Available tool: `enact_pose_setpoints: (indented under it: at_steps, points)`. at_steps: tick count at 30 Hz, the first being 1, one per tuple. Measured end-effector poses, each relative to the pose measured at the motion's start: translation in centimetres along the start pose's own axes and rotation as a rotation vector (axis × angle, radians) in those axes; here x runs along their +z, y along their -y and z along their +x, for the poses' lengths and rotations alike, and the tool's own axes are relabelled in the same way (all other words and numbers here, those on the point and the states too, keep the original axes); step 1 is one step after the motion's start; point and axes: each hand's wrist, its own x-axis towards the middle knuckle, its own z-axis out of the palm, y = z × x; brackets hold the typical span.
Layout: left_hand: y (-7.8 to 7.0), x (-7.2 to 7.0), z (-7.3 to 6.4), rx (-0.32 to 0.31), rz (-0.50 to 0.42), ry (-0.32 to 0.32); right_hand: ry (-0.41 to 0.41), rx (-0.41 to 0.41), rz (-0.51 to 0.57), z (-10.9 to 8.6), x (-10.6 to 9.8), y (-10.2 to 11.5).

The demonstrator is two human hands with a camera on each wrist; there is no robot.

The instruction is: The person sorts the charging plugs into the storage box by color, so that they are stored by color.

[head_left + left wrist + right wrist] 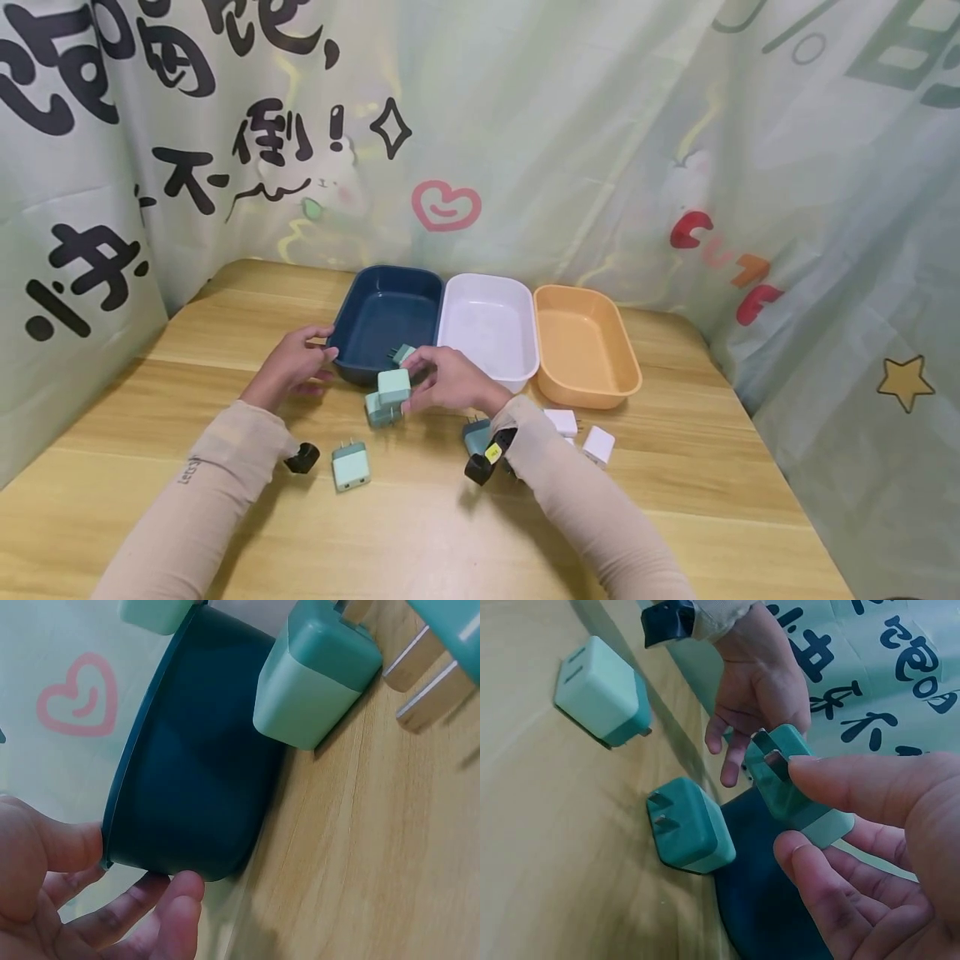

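My right hand [442,379] pinches a two-tone green plug charger [780,799] between thumb and fingers, its metal prongs exposed beside the thumb. It is close to the front of a navy bin [360,367]. Another green charger [694,825] stands on the table just below, by the bin's wall. At the bin's front edge, a small prong-bearing charger [402,356] shows beside the right fingertips. My left hand [296,362] rests loosely against the navy bin's near left corner, thumb at the rim. Nearer me lies one more green charger [351,465].
A white bin [531,377] and an orange bin [632,387] stand in a row right of the navy one. White chargers [598,446] lie in front of them. A dark teal charger [476,437] is partly hidden by my right wrist. A printed curtain [525,150] hangs behind.
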Motion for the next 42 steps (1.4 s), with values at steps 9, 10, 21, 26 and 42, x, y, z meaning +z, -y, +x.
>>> enact_pose_setpoints:
  at_steps: [9, 10, 21, 26, 42]
  points:
    - [-0.2, 0.3, 0.0, 0.002, 0.012, -0.004, -0.022, 0.006, 0.049, 0.5, -0.4, 0.5]
    - [-0.2, 0.3, 0.0, -0.005, 0.014, -0.004, -0.024, 0.009, 0.048, 0.6, -0.5, 0.6]
    - [-0.1, 0.2, 0.1, -0.008, 0.003, -0.012, -0.102, 0.031, 0.038, 1.8, -0.9, 0.7]
    - [0.1, 0.2, 0.1, -0.014, -0.002, -0.012, -0.127, 0.042, 0.035, 2.3, -0.8, 0.4]
    - [-0.1, 0.1, -0.1, -0.018, 0.005, -0.004, -0.159, 0.057, 0.029, 3.5, -1.5, 0.3]
